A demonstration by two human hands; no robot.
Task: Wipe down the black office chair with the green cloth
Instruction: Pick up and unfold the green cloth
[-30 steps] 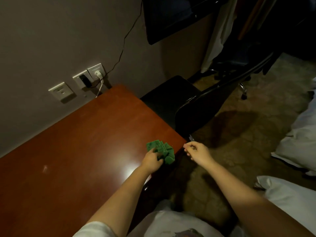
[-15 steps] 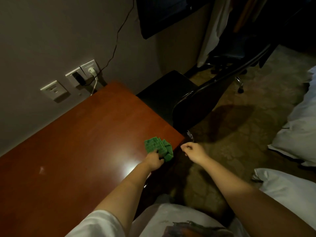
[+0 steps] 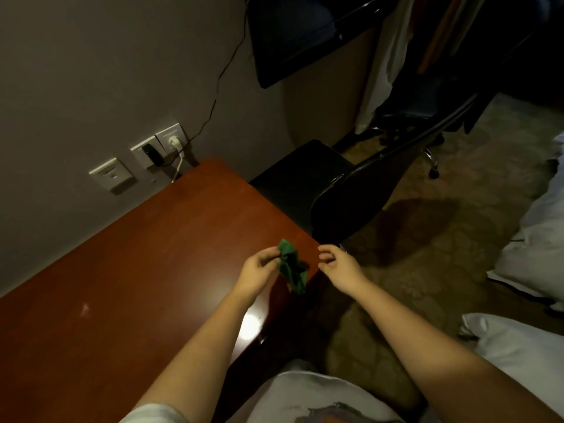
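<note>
Finding 1. The left hand (image 3: 259,270) pinches the green cloth (image 3: 291,268) by its upper edge between thumb and fingers. The cloth hangs down crumpled, over the near corner of the desk (image 3: 137,254). Whether its lower end touches the desk cannot be told. A grip at the top edge suits letting the fabric fall loose, probably so it can be spread or refolded before use.

Finding 2. The right hand (image 3: 338,268) sits just beside the cloth, at 3 o'clock from it and apart from it. Its fingers are loosely curled, thumb and forefinger narrowly parted, and they hold nothing visible. The placement suggests it stands ready to take the cloth's free side.

Finding 3. The black office chair (image 3: 345,199) stands at 1 o'clock from the hands, touching or just beside the desk's far end, with its seat toward the wall and its curved back toward the carpeted floor (image 3: 427,254). No hand touches it. The wiping is judged not yet begun; this is the preparing step.

Finding 4. Wall sockets (image 3: 158,145) with a plugged cable lie at 11 o'clock, well apart from the work. White bedding (image 3: 534,254) lies at 3 o'clock on the floor side.

Risk: the room is dim and the chair dark, so missed patches would be hard to spot.
</note>
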